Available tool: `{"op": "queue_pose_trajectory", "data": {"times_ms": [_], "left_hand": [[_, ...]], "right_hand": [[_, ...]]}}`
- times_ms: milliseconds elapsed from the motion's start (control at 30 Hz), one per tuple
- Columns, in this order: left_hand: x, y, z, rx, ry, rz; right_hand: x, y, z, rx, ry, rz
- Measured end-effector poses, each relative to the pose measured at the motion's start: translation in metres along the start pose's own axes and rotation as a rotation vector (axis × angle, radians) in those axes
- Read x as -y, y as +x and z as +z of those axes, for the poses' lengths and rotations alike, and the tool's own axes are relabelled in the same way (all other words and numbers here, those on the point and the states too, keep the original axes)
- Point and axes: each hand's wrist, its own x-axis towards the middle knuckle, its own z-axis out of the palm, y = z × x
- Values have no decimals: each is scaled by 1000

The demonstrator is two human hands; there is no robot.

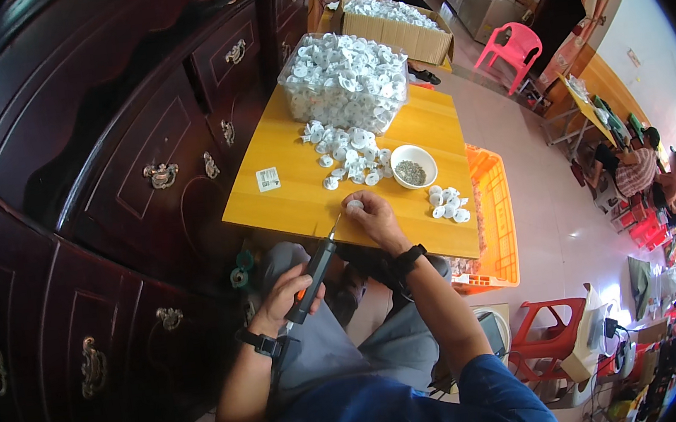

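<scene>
Left hand [287, 293]: closed around the black-and-orange handle of an electric screwdriver [316, 270], held off the near edge of the worktop, its bit aimed up at the small white part.
Right hand [372, 214]: fingers curled down, pinching a small white round part [354, 206] against the worktop just inside the near edge.
Worktop [295, 199]: yellow wood, beside a dark cabinet [104, 204].
Loose parts: a heap of white plastic parts [346, 153] at mid-worktop; a smaller cluster [447, 203] near the right edge.
Bowl [413, 166]: white, holding small dark screws, between the two groups.
Clear bin [344, 78]: full of white parts, at the far edge.
Orange crate [496, 218]: on the floor, right of the worktop.
</scene>
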Motion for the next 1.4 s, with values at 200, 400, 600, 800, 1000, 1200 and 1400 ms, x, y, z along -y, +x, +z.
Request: {"op": "queue_pose_trajectory", "data": {"times_ms": [200,400,600,800,1000,1200,1400], "left_hand": [[-5,2,9,-28,45,-2],[-2,5,8,-10,21,3],[-2,6,8,-31,3,-28],[0,7,7,-32,-5,-23],[1,9,6,-34,-3,-29],[0,8,6,-42,20,-37],[-2,9,7,-5,-29,-30]], "right_hand": [[6,-10,-2,59,179,65],[13,-13,3,56,204,129],[14,-16,6,40,191,107],[11,-16,7,55,191,86],[8,-17,7,39,150,62],[10,-18,6,80,120,92],[8,-18,6,61,111,83]]}}
